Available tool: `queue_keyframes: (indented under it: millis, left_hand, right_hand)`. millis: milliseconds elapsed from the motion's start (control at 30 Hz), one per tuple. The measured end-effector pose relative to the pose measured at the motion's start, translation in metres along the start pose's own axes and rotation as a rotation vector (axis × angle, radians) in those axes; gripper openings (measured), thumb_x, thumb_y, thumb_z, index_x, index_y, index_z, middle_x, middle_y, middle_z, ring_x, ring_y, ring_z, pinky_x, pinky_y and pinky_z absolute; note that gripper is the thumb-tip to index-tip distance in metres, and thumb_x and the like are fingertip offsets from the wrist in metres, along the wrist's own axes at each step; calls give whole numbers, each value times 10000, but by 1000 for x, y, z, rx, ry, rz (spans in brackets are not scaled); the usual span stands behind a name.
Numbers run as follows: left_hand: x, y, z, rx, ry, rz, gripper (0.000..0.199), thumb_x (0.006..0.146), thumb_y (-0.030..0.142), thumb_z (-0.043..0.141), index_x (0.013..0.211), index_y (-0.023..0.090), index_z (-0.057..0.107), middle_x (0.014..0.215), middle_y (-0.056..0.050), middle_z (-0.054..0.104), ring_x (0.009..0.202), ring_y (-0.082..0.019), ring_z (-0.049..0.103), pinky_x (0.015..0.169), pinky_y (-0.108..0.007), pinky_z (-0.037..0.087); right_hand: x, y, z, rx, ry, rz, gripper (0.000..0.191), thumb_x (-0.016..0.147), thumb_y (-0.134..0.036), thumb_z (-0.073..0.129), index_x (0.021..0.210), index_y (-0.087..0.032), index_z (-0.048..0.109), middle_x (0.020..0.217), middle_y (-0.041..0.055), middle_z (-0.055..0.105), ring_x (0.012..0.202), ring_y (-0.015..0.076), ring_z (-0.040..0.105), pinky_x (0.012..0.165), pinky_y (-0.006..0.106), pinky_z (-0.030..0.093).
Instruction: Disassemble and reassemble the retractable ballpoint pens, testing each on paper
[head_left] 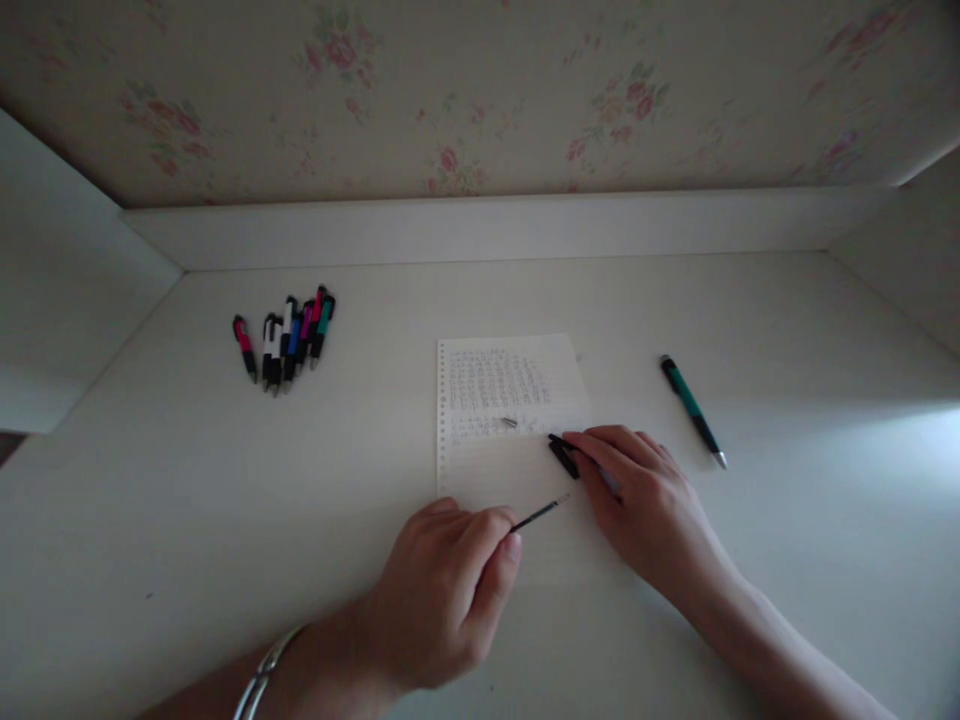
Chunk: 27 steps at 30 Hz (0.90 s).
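My left hand (457,580) pinches a thin dark ink refill (541,513) between thumb and forefinger, its pale end pointing right. Under the fingers of my right hand (637,490) is a disassembled pen barrel (564,458), black at the end, with a pale part showing between the fingers. The hand covers most of it. Both hands rest over a handwritten sheet of lined paper (487,475) with punched holes down its left side. On the writing lies a small silver pen tip (509,422), apart from both hands.
A green and black pen (694,410) lies on the white desk (337,460) right of the paper. Several pens (291,340) in white, blue, pink, purple and green are grouped at the back left. A white panel (480,230) and floral wall (450,100) border the back.
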<state>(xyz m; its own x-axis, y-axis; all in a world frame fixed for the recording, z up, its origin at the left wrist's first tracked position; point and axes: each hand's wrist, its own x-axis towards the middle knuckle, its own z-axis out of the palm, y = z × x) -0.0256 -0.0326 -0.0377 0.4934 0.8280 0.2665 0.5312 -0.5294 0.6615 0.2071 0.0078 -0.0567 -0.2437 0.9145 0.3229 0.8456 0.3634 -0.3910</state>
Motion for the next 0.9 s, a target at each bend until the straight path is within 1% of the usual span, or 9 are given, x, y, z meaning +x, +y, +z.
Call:
queue_keyframes:
  millis: [200, 333, 400, 467, 533, 667, 733, 800, 900]
  left_hand:
    - [1, 0, 1, -9, 0, -9, 149, 1033, 179, 415, 1038, 195, 563, 794, -33, 725, 675, -207, 708, 697, -373, 555]
    - [0, 0, 0, -1, 0, -11, 146, 1033, 179, 417, 1054, 194, 561, 787, -32, 724, 663, -209, 704, 703, -382, 552]
    - [0, 0, 0, 0, 0, -12, 143, 1034, 182, 417, 1051, 195, 559, 775, -31, 717, 654, -205, 697, 690, -372, 546]
    - [0, 0, 0, -7, -6, -18, 142, 1034, 181, 415, 1046, 198, 556, 771, -28, 712, 653, -201, 692, 685, -362, 539]
    - [1, 0, 0, -8, -7, -20, 139, 1035, 182, 415, 1046, 200, 552, 760, -22, 703, 649, -198, 684, 681, -356, 530]
    - [1, 0, 1, -13, -8, -14, 132, 1038, 187, 425, 1010, 198, 554, 705, -4, 656, 614, -188, 646, 637, -332, 495]
    - [2, -1, 1, -17, -12, -12, 142, 1040, 188, 423, 987, 196, 554, 692, -1, 640, 603, -185, 631, 624, -327, 478]
    - [2, -1, 2, -15, -13, -12, 152, 1042, 191, 419, 981, 194, 558, 679, 2, 628, 589, -184, 616, 613, -324, 464]
    - [2, -2, 2, -15, -7, -11, 154, 1041, 188, 423, 985, 190, 566, 676, 5, 625, 589, -183, 611, 614, -321, 460]
  right_hand:
    - [-1, -2, 0, 110, 41, 51, 328, 1019, -160, 456, 1257, -216, 674, 1041, 126, 664, 906, 258, 641, 779, 425, 549]
    - [1, -9, -4, 231, 68, 120, 243, 1040, -206, 443, 1175, -206, 645, 1092, 123, 629, 977, 235, 642, 814, 383, 544]
    - [1, -11, -6, 279, 57, 159, 146, 1026, -244, 496, 1096, -208, 618, 1028, 98, 640, 899, 215, 641, 773, 361, 539]
    - [0, -13, -9, 352, 24, 221, 62, 995, -275, 569, 1015, -225, 599, 884, 43, 635, 757, 183, 611, 684, 324, 518]
    - [-2, -16, -12, 506, 3, 284, 53, 977, -298, 619, 973, -246, 612, 813, 9, 643, 712, 163, 603, 648, 292, 505]
    - [-3, -22, -16, 1019, 25, 374, 48, 974, -318, 665, 1003, -296, 696, 942, -5, 747, 848, 133, 688, 756, 233, 554]
    - [-3, -23, -16, 1214, 15, 417, 54, 962, -317, 694, 1005, -310, 725, 962, -17, 768, 869, 111, 702, 791, 197, 561]
    - [-4, -23, -16, 1328, -2, 444, 63, 950, -312, 714, 1006, -315, 742, 968, -23, 780, 872, 96, 705, 803, 170, 561]
    - [-5, -24, -15, 1404, -15, 452, 74, 939, -299, 733, 1006, -320, 755, 973, -30, 789, 881, 83, 708, 820, 145, 559]
